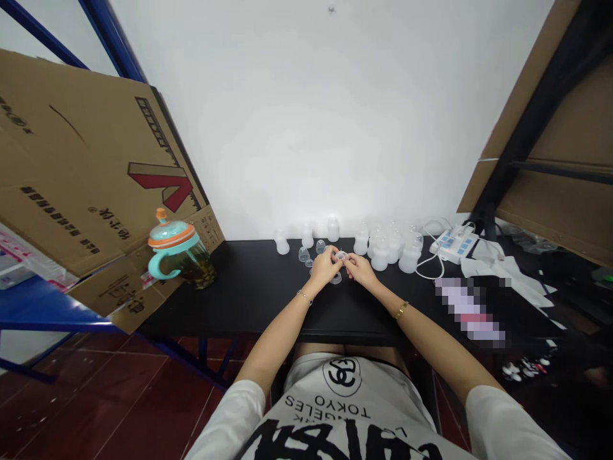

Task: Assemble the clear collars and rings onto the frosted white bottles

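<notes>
Over the black table, my left hand (326,266) and my right hand (359,268) meet with fingers closed on one small clear ring-like piece (341,255). Just below the fingers, another clear round piece (336,278) lies on the tabletop. Left of my left hand are small clear dome-shaped caps (304,254), and one more clear cap (320,245) sits behind it. Several frosted white bottles stand around: one bottle (282,243) at the back left, and a cluster with a front bottle (380,255) to the right of my right hand. My fingers partly hide the held piece.
A turquoise-lidded pitcher (179,249) stands on the black table (249,294) at left, before a big cardboard box (86,172). To the right lie a white power strip (457,243) with cables, crumpled white paper (507,275) and a blurred-out flat item (469,310). A white wall (311,128) rises behind.
</notes>
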`<action>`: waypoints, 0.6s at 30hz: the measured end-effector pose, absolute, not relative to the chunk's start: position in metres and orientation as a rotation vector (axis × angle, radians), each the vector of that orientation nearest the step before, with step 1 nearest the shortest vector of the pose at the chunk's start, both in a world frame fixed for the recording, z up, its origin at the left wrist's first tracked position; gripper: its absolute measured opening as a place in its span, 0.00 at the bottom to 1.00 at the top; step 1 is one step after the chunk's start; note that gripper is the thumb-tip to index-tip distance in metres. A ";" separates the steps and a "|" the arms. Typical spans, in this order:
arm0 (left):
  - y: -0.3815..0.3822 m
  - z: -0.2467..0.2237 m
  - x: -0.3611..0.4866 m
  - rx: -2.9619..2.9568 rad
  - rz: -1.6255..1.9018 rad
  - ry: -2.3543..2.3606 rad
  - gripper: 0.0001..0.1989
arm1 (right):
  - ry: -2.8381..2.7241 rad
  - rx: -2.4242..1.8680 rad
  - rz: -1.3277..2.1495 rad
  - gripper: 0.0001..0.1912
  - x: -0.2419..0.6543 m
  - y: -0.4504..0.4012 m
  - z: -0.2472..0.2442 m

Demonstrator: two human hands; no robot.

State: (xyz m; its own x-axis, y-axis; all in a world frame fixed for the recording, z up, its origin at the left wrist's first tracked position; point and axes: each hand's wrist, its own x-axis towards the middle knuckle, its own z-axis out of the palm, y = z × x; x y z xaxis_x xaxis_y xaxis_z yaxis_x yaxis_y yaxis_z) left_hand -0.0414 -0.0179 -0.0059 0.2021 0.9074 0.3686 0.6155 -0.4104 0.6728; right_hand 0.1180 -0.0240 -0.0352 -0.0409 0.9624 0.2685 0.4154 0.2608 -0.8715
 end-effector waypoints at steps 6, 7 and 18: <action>-0.018 -0.005 -0.042 2.095 1.046 1.419 0.10 | -1.622 -1.304 0.744 0.09 0.118 -0.025 -0.035; -0.018 -0.005 -0.042 2.095 1.045 1.418 0.10 | -1.623 -1.304 0.744 0.09 0.118 -0.025 -0.035; -0.018 -0.005 -0.041 2.097 1.041 1.430 0.10 | -1.630 -1.298 0.731 0.10 0.118 -0.025 -0.035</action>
State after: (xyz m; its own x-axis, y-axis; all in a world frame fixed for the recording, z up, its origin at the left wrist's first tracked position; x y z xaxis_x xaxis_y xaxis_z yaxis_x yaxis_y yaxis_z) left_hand -0.0412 -0.0183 -0.0051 0.2013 0.9128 0.3554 0.6186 -0.3998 0.6764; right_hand 0.1182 -0.0246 -0.0350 -0.0442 0.9583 0.2822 0.4263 0.2736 -0.8622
